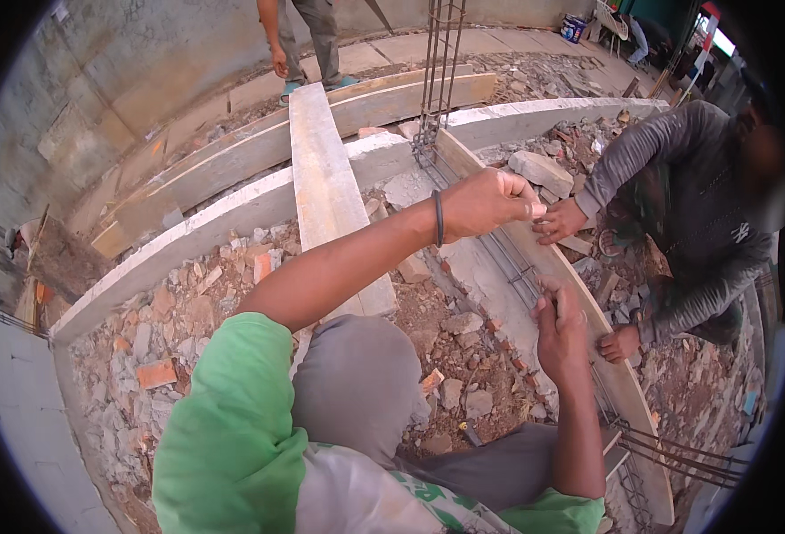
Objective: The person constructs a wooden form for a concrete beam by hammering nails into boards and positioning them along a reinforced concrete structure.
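My left hand (pixel 486 206), with a black band on its wrist, reaches over a long upright wooden board (pixel 548 262). Its fingertips are pinched together beside a co-worker's hand (pixel 560 221); whatever they hold is too small to make out. Nearer to me, my right hand (pixel 563 336) is closed with curled fingers at the inner side of the same board, and its contents are hidden. Steel reinforcing bars (pixel 510 267) run along the board's inner side, beneath my hands. The co-worker's other hand (pixel 619 343) grips the board's top edge.
A wide plank (pixel 325 169) slopes across the low concrete beam (pixel 259 200) on my left. Upright rebar (pixel 441 67) rises at the far end of the board. Broken bricks and rubble (pixel 178 320) cover the ground. Another person (pixel 317 36) stands beyond the far boards.
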Action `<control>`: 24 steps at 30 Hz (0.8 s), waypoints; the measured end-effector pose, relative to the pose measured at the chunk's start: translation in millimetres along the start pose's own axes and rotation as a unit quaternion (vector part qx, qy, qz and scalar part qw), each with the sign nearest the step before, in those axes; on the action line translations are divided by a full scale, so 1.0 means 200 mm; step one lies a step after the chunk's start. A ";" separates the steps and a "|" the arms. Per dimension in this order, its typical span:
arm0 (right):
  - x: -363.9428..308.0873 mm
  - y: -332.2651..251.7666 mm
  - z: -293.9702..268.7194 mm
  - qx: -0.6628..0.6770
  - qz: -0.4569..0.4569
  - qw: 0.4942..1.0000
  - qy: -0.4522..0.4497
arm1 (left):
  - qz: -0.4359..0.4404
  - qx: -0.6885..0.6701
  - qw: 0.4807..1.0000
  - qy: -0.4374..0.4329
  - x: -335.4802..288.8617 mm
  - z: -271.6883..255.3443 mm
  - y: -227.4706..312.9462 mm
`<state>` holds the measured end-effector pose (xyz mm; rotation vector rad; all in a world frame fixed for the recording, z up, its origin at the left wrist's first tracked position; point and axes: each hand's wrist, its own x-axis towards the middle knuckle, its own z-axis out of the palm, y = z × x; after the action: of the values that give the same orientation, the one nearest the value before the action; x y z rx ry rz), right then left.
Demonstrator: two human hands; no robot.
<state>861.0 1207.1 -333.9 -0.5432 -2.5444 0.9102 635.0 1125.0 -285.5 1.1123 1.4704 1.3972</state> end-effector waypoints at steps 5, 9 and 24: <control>-0.01 0.06 -0.06 0.131 0.084 0.987 0.024 | 0.101 0.062 0.990 -0.077 0.05 0.33 0.20; 0.01 0.17 -0.09 0.231 0.065 0.961 0.140 | -0.036 -0.041 0.996 -0.071 0.08 0.52 0.28; -0.09 0.01 0.08 0.253 -0.015 0.939 0.234 | -0.154 -0.250 0.947 0.132 -0.17 0.68 -0.06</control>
<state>870.3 1191.5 -350.4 -0.4836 -1.7997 1.2021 773.7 1132.4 -306.9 0.3731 1.2908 1.6084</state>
